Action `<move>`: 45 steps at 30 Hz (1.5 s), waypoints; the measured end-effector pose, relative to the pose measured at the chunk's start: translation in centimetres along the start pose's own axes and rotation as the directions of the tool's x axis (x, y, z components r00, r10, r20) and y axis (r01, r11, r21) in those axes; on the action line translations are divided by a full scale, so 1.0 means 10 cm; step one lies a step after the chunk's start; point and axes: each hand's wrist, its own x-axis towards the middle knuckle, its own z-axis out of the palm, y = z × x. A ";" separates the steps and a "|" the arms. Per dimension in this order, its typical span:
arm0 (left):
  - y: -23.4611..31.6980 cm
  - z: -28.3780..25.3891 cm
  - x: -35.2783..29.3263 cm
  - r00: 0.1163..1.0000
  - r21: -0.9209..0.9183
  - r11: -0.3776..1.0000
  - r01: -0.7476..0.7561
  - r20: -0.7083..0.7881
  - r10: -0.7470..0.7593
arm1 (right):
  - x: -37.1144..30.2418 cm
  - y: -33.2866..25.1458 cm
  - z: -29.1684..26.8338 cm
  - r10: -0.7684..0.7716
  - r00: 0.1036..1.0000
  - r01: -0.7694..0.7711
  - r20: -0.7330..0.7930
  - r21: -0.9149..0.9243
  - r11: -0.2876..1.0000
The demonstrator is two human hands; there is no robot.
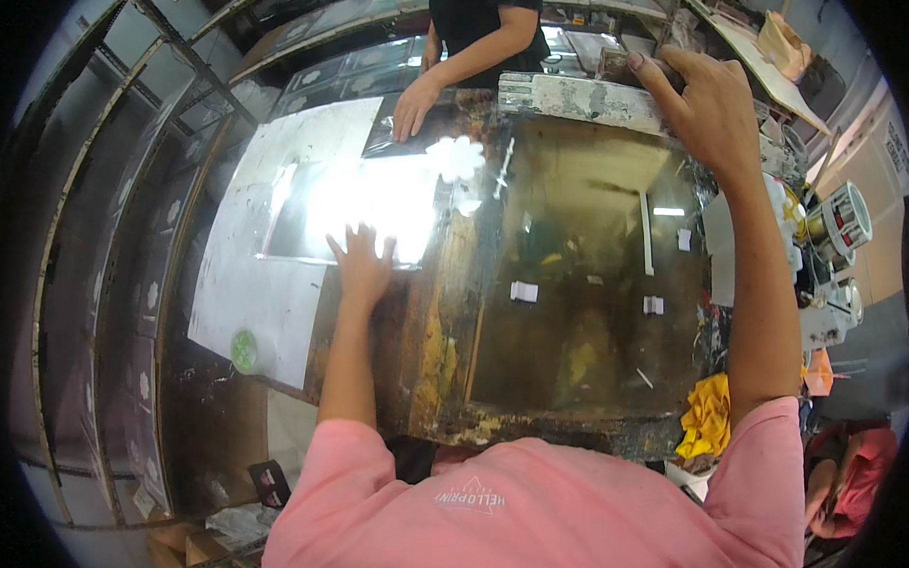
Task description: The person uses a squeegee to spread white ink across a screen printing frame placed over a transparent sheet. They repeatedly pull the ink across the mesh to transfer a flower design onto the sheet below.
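My left hand (364, 272) lies with its fingers spread on the near edge of a clear glossy plastic sheet (302, 214). Strong glare covers much of that sheet. My raised right hand (711, 110) is closed around a brown wooden grip (615, 64) at the far right, beside a thick, paint-stained bar (578, 97). This bar runs along the far end of a brown, see-through framed panel (587, 349). Small pale folded pieces (523, 292) and a narrow white strip (646, 232) show on the panel. White flower-shaped artwork (458, 160) shows beside the sheet's far right corner.
Across the table, a person in a black top rests a hand (415, 107) near the sheet. White boards (260, 301) lie under it, with a green round container (244, 351) at left. Metal racks (164, 284) stand left; cans (841, 220) and a yellow cloth (706, 415) are at right.
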 end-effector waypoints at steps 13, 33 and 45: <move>0.71 -0.63 -0.32 0.970 -0.330 0.942 -0.066 0.199 0.138 | -0.04 -0.10 -0.20 0.034 0.993 -0.032 0.109 -0.023 0.999; 4.46 0.21 -0.37 0.797 -0.472 0.685 -0.556 -0.069 0.600 | 0.34 0.90 0.39 0.116 0.987 -0.124 0.114 0.061 0.990; 4.42 0.28 -0.45 0.842 -0.405 0.766 -0.499 -0.017 0.540 | 0.31 0.91 0.39 0.031 0.999 -0.032 0.028 0.014 0.999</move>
